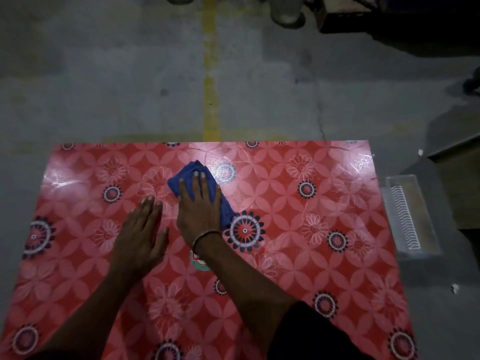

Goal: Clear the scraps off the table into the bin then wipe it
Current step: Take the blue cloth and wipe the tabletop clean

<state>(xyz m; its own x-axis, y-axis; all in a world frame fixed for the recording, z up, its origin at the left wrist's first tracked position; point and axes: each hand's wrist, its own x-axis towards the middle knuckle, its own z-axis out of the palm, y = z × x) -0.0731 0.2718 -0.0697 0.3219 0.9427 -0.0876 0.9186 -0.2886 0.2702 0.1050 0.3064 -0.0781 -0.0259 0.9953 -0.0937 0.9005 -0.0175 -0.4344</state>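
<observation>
We see the right hand (200, 209) laid flat at the frame's centre, fingers straight, pressing the blue cloth (187, 175) onto the red flowered table (311, 203). The cloth bunches out past the fingertips and along the hand's right edge. Just left, the left hand (142, 229) rests flat, grasping nothing, not touching the cloth.

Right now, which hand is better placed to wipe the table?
The right hand: it presses flat on the blue cloth, while the left hand rests bare on the table.
</observation>
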